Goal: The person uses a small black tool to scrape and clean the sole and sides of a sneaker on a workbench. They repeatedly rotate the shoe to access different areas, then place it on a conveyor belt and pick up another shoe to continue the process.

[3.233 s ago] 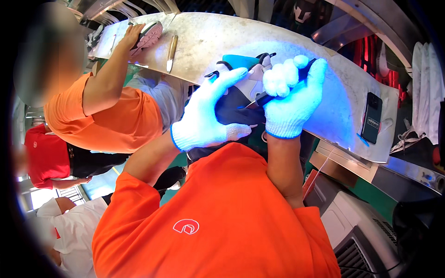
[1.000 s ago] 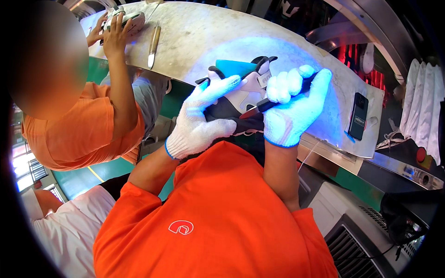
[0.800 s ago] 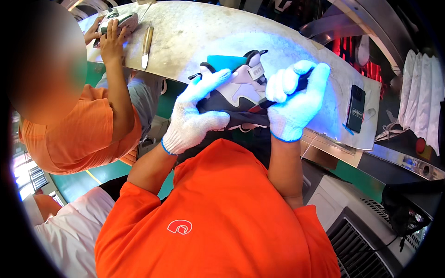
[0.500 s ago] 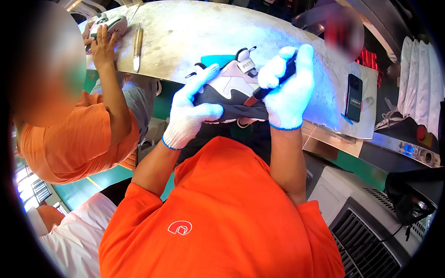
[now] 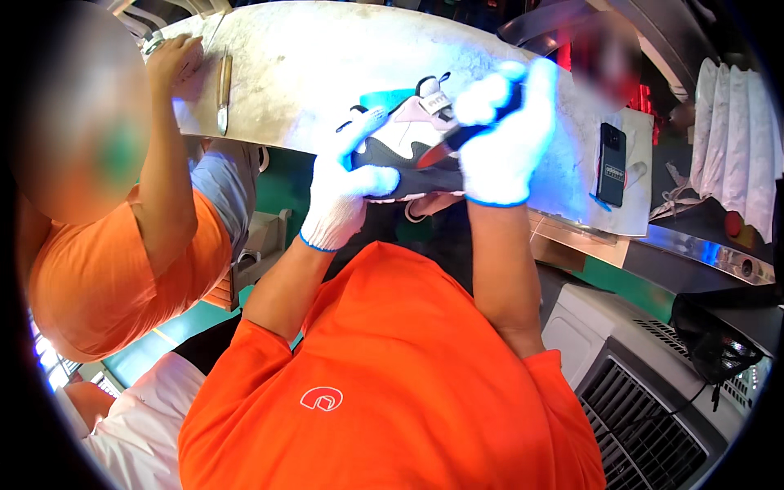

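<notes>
A low sneaker (image 5: 398, 147) in white, dark grey and pale pink is held over the table's near edge, with turquoise material (image 5: 387, 99) showing at its opening. My left hand (image 5: 349, 184), in a white knit glove with a blue cuff, is closed around one end of it, thumb along the side. In my gloved right hand (image 5: 510, 147) is a dark-handled tool (image 5: 436, 153) with a tapered reddish-brown tip. That tip meets the shoe's side, around the border of the grey and white panels. Bright bluish light washes out the right fingers.
A wooden-handled knife (image 5: 224, 96) lies on the pale worktable (image 5: 286, 73). Left of me, a person in orange rests a hand (image 5: 173, 59) on another shoe. A black phone (image 5: 612, 167) lies at the right end. Beyond hang white fabric folds (image 5: 739, 155); a grey vented machine (image 5: 641, 408) stands lower right.
The tool's tip has moved left and up from the shoe's lower edge onto its side panels. The shoe has tilted slightly in my left hand. The neighbour's hand has shifted on the other shoe.
</notes>
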`<state>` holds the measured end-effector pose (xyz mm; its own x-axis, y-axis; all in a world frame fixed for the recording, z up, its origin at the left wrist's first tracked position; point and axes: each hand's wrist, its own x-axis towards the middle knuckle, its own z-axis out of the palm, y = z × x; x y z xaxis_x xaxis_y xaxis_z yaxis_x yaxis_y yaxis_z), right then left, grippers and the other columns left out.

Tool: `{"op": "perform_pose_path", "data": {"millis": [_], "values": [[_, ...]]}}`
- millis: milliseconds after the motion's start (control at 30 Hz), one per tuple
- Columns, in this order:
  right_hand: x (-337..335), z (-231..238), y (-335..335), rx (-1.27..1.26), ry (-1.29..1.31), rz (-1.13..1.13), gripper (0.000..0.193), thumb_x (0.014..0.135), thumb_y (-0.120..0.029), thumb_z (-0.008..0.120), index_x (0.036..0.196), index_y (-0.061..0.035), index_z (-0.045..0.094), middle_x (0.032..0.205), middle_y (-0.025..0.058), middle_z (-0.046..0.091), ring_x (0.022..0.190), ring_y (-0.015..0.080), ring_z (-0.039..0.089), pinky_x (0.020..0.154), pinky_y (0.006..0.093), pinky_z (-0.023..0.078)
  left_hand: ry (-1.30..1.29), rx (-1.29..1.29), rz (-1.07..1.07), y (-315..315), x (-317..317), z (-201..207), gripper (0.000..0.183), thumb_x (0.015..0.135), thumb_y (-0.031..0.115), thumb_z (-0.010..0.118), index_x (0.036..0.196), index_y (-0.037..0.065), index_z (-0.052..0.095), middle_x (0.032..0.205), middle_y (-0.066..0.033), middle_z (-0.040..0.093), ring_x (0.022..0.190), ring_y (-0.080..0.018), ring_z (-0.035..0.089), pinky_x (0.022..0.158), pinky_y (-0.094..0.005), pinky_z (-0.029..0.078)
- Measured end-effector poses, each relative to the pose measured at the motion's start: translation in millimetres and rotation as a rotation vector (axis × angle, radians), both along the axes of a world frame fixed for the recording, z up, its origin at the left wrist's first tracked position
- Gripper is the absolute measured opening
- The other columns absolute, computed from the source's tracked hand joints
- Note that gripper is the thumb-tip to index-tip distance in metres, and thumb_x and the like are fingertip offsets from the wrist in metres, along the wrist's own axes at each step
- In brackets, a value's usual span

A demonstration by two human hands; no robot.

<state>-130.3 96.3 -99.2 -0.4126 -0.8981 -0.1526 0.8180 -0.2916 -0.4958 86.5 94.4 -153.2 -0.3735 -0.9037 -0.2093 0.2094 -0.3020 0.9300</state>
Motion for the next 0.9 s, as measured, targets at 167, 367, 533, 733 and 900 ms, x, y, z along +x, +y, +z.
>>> {"op": "perform_pose_path", "data": {"millis": [167, 367, 533, 733, 900], "values": [[-9.2, 10.2, -4.8, 0.073, 0.108, -0.016, 0.040, 0.114, -0.050, 0.064, 0.097, -0.0133, 0.065, 0.070, 0.0011, 0.060, 0.054, 0.0155, 0.054, 0.047, 0.0323, 0.043, -0.116, -0.194, -0.093, -33.3, -17.8, -6.9, 0.099, 0.061, 0.018, 0.090, 0.155, -0.002, 0.065, 0.151, -0.0102, 0.060, 0.142, -0.0258, 0.054, 0.120, -0.0362, 0.046], [3.6, 12.7, -18.5, 0.188, 0.504, -0.301, 0.028, 0.112, -0.030, 0.070, 0.097, -0.0071, 0.066, 0.065, 0.0020, 0.059, 0.049, 0.0124, 0.053, 0.046, 0.0295, 0.043, -0.131, -0.215, -0.143, -41.1, -19.6, -11.1, 0.101, 0.063, 0.025, 0.090, 0.156, -0.002, 0.065, 0.146, -0.0112, 0.062, 0.139, -0.0261, 0.056, 0.120, -0.0375, 0.044], [-52.6, 64.1, 13.7, 0.355, 1.261, -0.001, 0.021, 0.105, -0.021, 0.078, 0.113, -0.0022, 0.078, 0.081, 0.0087, 0.076, 0.059, 0.0118, 0.064, 0.056, 0.0280, 0.051, -0.128, -0.293, -0.167, -47.8, -11.8, -24.5, 0.099, 0.062, 0.028, 0.091, 0.154, -0.001, 0.068, 0.136, -0.0094, 0.063, 0.124, -0.0243, 0.057, 0.114, -0.0368, 0.046], [-61.9, 50.7, 37.8, 0.441, 2.416, 0.632, 0.075, 0.085, -0.061, 0.083, 0.126, 0.0011, 0.077, 0.108, 0.0253, 0.079, 0.103, 0.0431, 0.075, 0.093, 0.0499, 0.058, -0.206, -0.487, -0.253, -60.6, -13.6, -17.4, 0.111, 0.066, 0.035, 0.095, 0.164, 0.001, 0.055, 0.163, -0.0181, 0.058, 0.151, -0.0339, 0.052, 0.127, -0.0460, 0.042], [-60.9, 50.1, 32.9, 0.414, 2.342, 0.740, 0.069, 0.088, -0.058, 0.080, 0.122, 0.0011, 0.077, 0.101, 0.0241, 0.078, 0.098, 0.0427, 0.075, 0.091, 0.0516, 0.058, -0.385, -0.437, -0.263, -52.8, -25.2, 7.7, 0.109, 0.065, 0.033, 0.098, 0.161, 0.000, 0.058, 0.159, -0.0176, 0.060, 0.147, -0.0345, 0.056, 0.125, -0.0459, 0.043]]}}
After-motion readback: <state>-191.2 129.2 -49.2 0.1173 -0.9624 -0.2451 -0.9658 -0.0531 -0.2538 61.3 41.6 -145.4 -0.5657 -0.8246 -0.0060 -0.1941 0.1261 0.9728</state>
